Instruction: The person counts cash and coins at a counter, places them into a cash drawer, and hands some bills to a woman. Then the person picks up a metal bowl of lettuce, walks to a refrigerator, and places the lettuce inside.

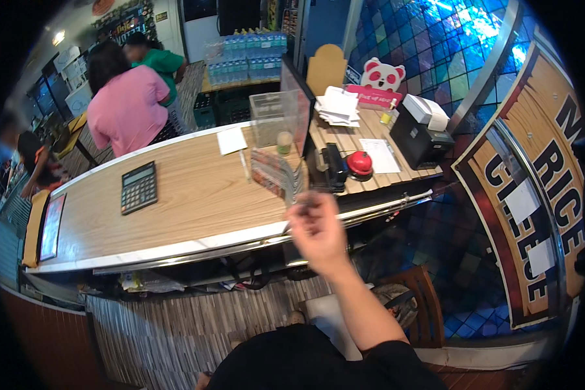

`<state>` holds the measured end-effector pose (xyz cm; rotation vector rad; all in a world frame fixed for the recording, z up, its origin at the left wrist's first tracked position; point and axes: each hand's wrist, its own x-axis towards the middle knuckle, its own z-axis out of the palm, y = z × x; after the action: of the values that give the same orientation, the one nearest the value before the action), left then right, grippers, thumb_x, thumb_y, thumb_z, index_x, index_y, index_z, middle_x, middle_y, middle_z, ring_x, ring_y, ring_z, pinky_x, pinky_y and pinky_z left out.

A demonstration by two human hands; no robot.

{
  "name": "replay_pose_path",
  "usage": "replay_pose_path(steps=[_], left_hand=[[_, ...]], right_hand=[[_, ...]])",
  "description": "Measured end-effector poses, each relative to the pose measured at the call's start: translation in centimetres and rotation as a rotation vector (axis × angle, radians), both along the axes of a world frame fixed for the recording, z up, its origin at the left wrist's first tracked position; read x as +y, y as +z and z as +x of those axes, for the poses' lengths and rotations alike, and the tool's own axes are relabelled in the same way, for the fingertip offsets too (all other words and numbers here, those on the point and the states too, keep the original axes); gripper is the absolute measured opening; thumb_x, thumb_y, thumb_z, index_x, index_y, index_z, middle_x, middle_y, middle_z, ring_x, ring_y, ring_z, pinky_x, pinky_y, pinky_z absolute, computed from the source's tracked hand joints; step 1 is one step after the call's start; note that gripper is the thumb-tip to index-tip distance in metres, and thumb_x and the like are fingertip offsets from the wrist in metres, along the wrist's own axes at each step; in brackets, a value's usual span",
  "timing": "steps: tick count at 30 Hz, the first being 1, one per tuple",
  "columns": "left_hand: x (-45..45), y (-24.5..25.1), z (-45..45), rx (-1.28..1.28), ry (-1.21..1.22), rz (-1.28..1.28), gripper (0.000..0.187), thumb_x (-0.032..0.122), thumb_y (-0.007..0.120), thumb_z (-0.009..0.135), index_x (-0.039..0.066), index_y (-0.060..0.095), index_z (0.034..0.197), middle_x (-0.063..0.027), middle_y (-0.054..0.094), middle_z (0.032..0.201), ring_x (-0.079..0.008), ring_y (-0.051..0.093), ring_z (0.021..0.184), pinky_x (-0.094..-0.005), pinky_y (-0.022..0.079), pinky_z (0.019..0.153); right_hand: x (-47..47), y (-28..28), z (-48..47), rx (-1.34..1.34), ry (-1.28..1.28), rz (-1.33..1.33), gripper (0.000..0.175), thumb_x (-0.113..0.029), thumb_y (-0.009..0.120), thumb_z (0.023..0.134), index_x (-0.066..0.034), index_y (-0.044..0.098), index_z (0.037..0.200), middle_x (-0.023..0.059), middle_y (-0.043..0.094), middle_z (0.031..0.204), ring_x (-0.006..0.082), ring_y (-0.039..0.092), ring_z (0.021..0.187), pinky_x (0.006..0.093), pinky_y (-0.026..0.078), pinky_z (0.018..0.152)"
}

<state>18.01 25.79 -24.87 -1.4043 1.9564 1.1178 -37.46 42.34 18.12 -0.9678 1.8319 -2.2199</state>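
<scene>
My right hand [319, 234] is raised over the counter's front edge, fingers curled and blurred. Something dark shows among the fingers, too smeared to name or to tell whether it is held. Just beyond it are a stack of folded printed papers [275, 175] and a black device [335, 165], perhaps a stapler or card reader. A red call bell [359, 164] sits right of that device. Of my left hand [203, 380] only a small part shows at the bottom edge, beside my black shirt; its fingers are hidden.
On the wood-topped counter [200, 195] lie a calculator [139, 187], a white paper [232, 141] and a pen [244, 165]. A clear box [273, 117], a monitor [297, 107] and a receipt printer [421, 134] stand farther along. A wooden chair [426, 307] is at right; people stand beyond the counter.
</scene>
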Motion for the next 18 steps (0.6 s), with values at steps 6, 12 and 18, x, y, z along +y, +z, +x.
replay_pose_path(steps=[6,12,18], left_hand=[[1.6,2.8,-7.9,0.179,0.317,0.096,0.017,0.012,0.055,0.095,0.0,0.06,0.084,-0.0061,0.062,0.071,-0.0138,0.058,0.061,-0.0313,0.045,0.052],[2.0,7.1,-20.2,0.452,0.423,0.057,0.022,0.022,0.063,0.093,0.0,0.063,0.099,-0.0053,0.063,0.075,-0.0139,0.06,0.065,-0.0305,0.047,0.053],[5.7,5.1,-20.5,0.545,0.389,0.009,0.026,0.024,0.065,0.092,0.0,0.064,0.101,-0.006,0.064,0.075,-0.0139,0.061,0.067,-0.0316,0.049,0.06]], right_hand=[[12.1,4.0,-18.0,-0.212,-0.349,0.051,0.065,-0.061,0.033,0.102,-0.0033,0.056,0.083,0.0019,0.05,0.066,0.0104,0.055,0.056,0.0251,0.048,0.051],[12.0,1.8,-26.3,-0.133,-0.314,0.403,0.093,-0.08,0.015,0.092,-0.0042,0.068,0.101,0.0006,0.058,0.067,0.0071,0.049,0.047,0.0217,0.039,0.042],[10.3,-0.6,-27.2,-0.129,-0.309,0.1,0.024,-0.026,0.062,0.098,-0.0031,0.063,0.106,0.0021,0.06,0.074,0.0068,0.052,0.053,0.0213,0.042,0.045]])
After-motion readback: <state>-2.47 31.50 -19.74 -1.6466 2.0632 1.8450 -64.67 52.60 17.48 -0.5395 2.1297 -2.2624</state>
